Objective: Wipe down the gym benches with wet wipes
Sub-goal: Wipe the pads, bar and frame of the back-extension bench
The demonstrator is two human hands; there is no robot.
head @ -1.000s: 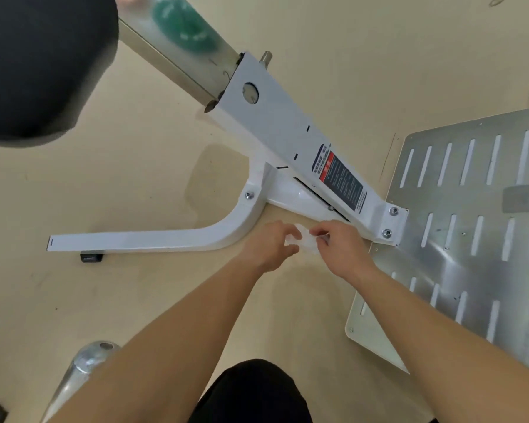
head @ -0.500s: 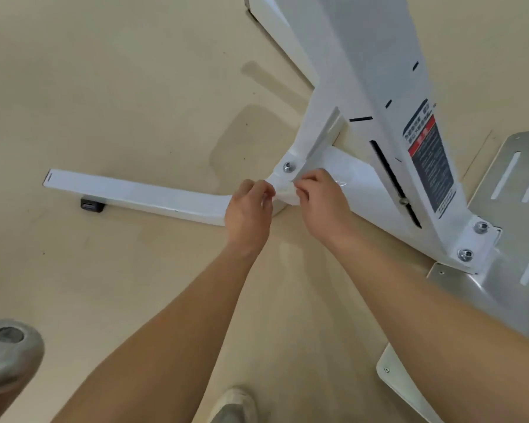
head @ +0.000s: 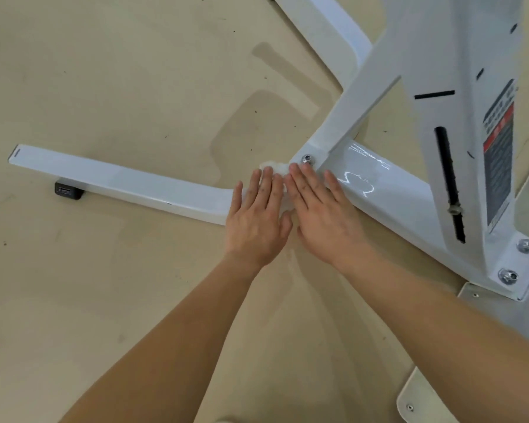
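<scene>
Though speckled with small dark marks, otherwise plain beige floor [head: 104, 71] across the whole view. On it, a white bench frame [head: 364, 190], cropped at the top and right edges. Slanted upright column [head: 434, 56] at right, carrying a dark slot and a red-and-grey warning label [head: 498, 166], print too blurred to read. Long base leg [head: 119, 181] reaching left along the floor. Pale metal plate [head: 422, 392] at lower right, partly hidden by a forearm. Two bare forearms from the bottom edge. Left hand [head: 254, 221] flat on the bend of the base leg, fingers straight and close together. Right hand [head: 324, 215] flat just beside it, fingers straight and slightly spread. Wet wipe [head: 277, 167] pressed under the hands against the leg, only a crumpled white edge visible past the left fingertips and between the hands. Shiny bolt [head: 307, 159] just beyond the right fingertips. Small black foot [head: 68, 190] under the leg near its far left end.
</scene>
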